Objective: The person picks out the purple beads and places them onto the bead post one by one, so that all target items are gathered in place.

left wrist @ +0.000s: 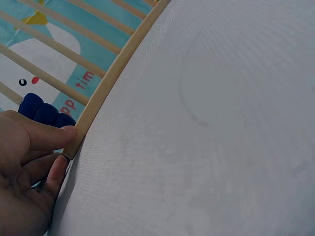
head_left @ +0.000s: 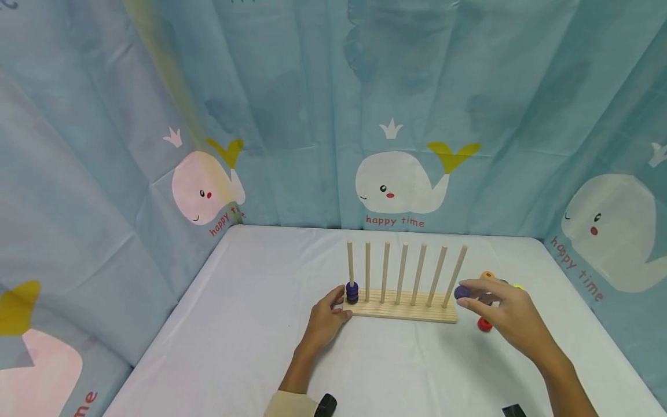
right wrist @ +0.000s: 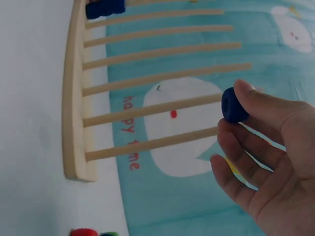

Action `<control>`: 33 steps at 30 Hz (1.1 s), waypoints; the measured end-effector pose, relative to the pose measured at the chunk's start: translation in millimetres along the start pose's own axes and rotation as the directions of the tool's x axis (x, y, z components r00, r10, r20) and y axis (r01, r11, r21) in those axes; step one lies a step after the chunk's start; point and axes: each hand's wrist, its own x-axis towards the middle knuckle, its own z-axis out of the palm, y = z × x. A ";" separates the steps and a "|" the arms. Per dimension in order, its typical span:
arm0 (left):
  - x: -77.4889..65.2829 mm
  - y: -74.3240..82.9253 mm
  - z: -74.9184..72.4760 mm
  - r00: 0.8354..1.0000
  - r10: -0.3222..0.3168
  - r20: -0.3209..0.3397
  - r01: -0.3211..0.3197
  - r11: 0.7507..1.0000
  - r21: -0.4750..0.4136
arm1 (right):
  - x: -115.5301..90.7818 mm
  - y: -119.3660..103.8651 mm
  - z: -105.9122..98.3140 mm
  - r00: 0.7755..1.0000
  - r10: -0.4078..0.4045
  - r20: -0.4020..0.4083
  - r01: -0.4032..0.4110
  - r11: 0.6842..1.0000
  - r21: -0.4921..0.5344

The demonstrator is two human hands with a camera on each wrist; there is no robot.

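A wooden peg rack [head_left: 401, 313] with a row of upright rods stands on the white table. Three dark blue beads [left wrist: 45, 112] are stacked on its leftmost rod. My left hand [head_left: 325, 321] grips the left end of the base, thumb along the front edge, as the left wrist view also shows. Between thumb and fingertips, my right hand [head_left: 505, 310] pinches a blue bead [right wrist: 234, 105]. In the head view this bead is raised just right of the rightmost rod, below the rod tops. The other rods carry no beads.
Loose beads lie to the right of the rack, partly hidden by the right hand: a red bead [head_left: 484, 325], an orange bead [head_left: 487, 275] and a yellow bead [head_left: 518, 286] among them. A blue curtain [head_left: 292, 116] printed with whales surrounds the white table [head_left: 250, 289].
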 end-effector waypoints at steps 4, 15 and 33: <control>-0.4 0.3 0.7 1.000 -0.004 0.003 0.004 1.000 -0.003 | 4.8 -9.5 -1.2 0.999 -0.031 -0.007 0.031 0.999 0.014; -1.2 0.4 0.6 1.000 -0.025 0.009 0.025 1.000 0.001 | 18.6 -34.8 -0.2 0.994 -0.104 -0.041 0.106 0.994 0.030; -1.3 1.0 -0.4 1.000 -0.008 0.012 0.008 1.000 0.015 | 46.6 -69.4 9.0 0.961 -0.254 -0.107 0.267 0.954 0.137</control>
